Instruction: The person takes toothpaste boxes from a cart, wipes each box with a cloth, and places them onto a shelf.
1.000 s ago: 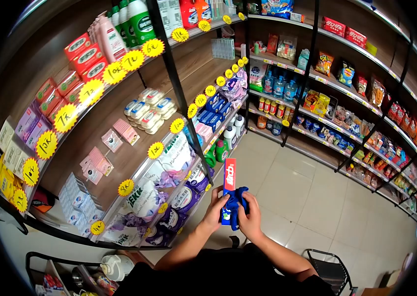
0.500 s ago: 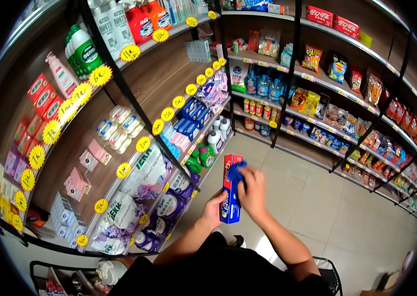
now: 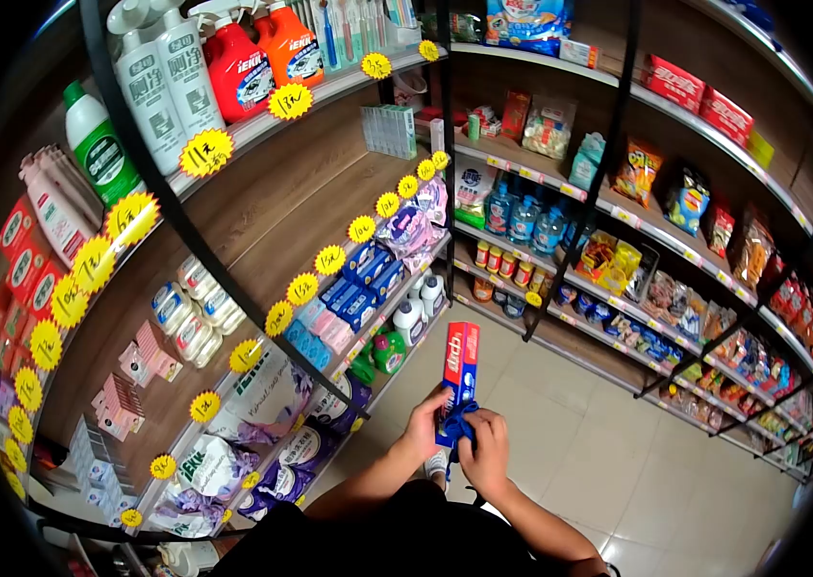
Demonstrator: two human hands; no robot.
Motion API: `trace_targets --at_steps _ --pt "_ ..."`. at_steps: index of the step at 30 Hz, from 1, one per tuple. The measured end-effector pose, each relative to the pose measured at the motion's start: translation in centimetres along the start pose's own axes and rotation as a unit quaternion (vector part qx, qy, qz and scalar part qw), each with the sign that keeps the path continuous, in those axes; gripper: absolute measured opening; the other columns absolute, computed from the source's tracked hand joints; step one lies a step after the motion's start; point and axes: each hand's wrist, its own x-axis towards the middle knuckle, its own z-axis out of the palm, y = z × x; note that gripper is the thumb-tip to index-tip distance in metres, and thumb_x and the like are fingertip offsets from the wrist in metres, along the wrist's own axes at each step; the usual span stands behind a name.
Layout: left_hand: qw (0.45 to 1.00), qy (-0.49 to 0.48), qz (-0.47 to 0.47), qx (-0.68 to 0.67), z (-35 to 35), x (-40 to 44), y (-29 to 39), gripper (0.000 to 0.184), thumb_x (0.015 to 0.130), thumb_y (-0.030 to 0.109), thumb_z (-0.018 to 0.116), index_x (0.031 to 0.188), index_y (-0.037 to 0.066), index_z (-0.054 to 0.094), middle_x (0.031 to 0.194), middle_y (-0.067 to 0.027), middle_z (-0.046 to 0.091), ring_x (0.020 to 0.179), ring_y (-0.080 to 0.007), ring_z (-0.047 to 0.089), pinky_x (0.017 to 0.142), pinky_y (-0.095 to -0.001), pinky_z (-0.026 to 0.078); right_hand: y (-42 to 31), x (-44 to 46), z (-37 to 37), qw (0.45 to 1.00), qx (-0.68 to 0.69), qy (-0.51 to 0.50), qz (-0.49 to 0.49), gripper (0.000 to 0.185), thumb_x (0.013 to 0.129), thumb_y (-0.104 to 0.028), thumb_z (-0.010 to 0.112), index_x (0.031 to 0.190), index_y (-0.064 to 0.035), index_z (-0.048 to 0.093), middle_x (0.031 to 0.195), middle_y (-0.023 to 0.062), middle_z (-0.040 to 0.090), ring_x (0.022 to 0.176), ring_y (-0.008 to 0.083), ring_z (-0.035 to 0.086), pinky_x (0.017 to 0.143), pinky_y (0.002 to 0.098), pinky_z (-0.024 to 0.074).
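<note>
A long red and blue carton [image 3: 461,361], which looks like a toothpaste box, stands nearly upright over the floor in front of me. My left hand [image 3: 425,423] grips it by its lower left side, fingers closed. A dark blue cloth [image 3: 457,421] is bunched against the lower end of the box. My right hand [image 3: 485,445] pinches this cloth and presses it there, covering part of the box's lower printing.
To the left, a shelf [image 3: 281,207] with yellow price tags carries bottles, soaps and detergent bags [image 3: 219,464]. Snack shelves [image 3: 651,207] curve along the back and right. Pale floor tiles [image 3: 560,413] lie between them.
My right hand has slid the cloth from the upper part of the box to its lower end. The view has shifted, with the left shelf appearing closer.
</note>
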Motion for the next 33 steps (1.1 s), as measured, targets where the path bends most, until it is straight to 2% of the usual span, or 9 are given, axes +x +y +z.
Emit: trace_targets --at_steps 5,13,18,23,25,26,27,30,33 --pt "0.998 -0.050 -0.029 0.037 -0.5 6.2 2.9 0.053 0.097 0.017 0.051 0.147 0.005 0.040 0.133 -0.0108 0.061 0.119 -0.0224 0.062 0.104 -0.0396 0.048 3.7 11.0 1.6 0.998 -0.006 0.062 -0.010 0.034 0.076 0.003 0.061 0.110 0.0012 0.061 0.109 0.0224 0.058 0.105 0.0419 0.057 0.092 0.0474 0.0475" --pt "0.988 0.005 0.108 0.108 2.9 13.0 6.1 0.038 0.092 0.013 0.063 0.128 0.004 0.052 0.107 -0.0061 0.064 0.095 -0.0153 0.064 0.085 -0.0315 0.051 7.5 24.6 3.5 0.998 0.030 0.061 0.014 0.033 0.082 0.003 0.057 0.114 -0.0003 0.061 0.114 0.0197 0.061 0.107 0.0388 0.059 0.094 0.0434 0.0483" --pt "0.974 0.049 0.200 0.098 2.0 18.3 8.6 0.043 0.092 -0.002 0.062 0.131 0.004 0.048 0.117 -0.0069 0.062 0.109 -0.0145 0.060 0.096 -0.0292 0.046 11.4 27.1 5.5 0.991 0.131 -0.035 -0.020 0.030 0.082 0.002 0.059 0.111 -0.0004 0.064 0.110 0.0198 0.063 0.102 0.0387 0.062 0.089 0.0417 0.0509" --pt "0.953 0.120 0.262 0.093 2.4 23.4 9.5 0.047 0.091 0.001 0.065 0.133 0.005 0.044 0.122 -0.0124 0.062 0.105 -0.0191 0.063 0.092 -0.0327 0.050 16.7 29.6 5.3 0.974 0.183 -0.131 -0.014 0.033 0.081 -0.001 0.060 0.114 -0.0034 0.064 0.112 0.0185 0.062 0.101 0.0392 0.062 0.087 0.0411 0.0512" --pt "0.910 0.250 0.253 0.213 5.0 25.5 9.7 0.049 0.092 0.001 0.066 0.135 0.005 0.042 0.119 -0.0110 0.064 0.104 -0.0181 0.063 0.089 -0.0312 0.051 19.3 31.2 4.9 0.953 0.222 -0.200 0.040 0.035 0.081 -0.001 0.059 0.115 -0.0035 0.063 0.112 0.0183 0.061 0.101 0.0404 0.061 0.086 0.0409 0.0512" --pt "0.904 0.233 0.284 0.218 4.7 26.9 9.6 0.051 0.089 -0.002 0.068 0.133 0.006 0.043 0.114 -0.0086 0.065 0.100 -0.0160 0.064 0.086 -0.0303 0.051 21.4 31.8 5.3 0.948 0.242 -0.204 0.030 0.035 0.083 -0.002 0.059 0.117 -0.0026 0.061 0.106 0.0148 0.064 0.095 0.0321 0.065 0.084 0.0371 0.0519" --pt "0.901 0.241 0.289 0.216 5.5 28.2 9.6 0.051 0.089 -0.002 0.068 0.133 0.006 0.043 0.114 -0.0086 0.065 0.100 -0.0160 0.064 0.086 -0.0303 0.051 23.1 32.8 5.3 0.945 0.247 -0.212 0.027 0.035 0.083 -0.002 0.059 0.117 -0.0026 0.061 0.106 0.0148 0.064 0.095 0.0321 0.065 0.084 0.0371 0.0519" --pt "0.850 0.243 0.401 0.240 7.1 31.8 9.9 0.051 0.083 -0.009 0.072 0.124 0.008 0.047 0.107 -0.0063 0.065 0.095 -0.0137 0.063 0.081 -0.0292 0.053 26.2 36.6 3.6 0.812 0.388 -0.360 0.245 0.032 0.088 -0.002 0.057 0.119 -0.0023 0.062 0.092 0.0038 0.066 0.084 0.0105 0.061 0.077 0.0266 0.0503" --pt "0.846 0.298 0.372 0.239 9.3 33.7 11.0 0.053 0.083 -0.009 0.073 0.126 0.009 0.050 0.112 -0.0018 0.061 0.101 -0.0131 0.060 0.088 -0.0295 0.051 31.2 38.7 5.1 0.755 0.431 -0.405 0.284 0.028 0.094 -0.016 0.062 0.119 -0.0029 0.062 0.093 0.0045 0.065 0.083 0.0114 0.060 0.076 0.0267 0.0492"
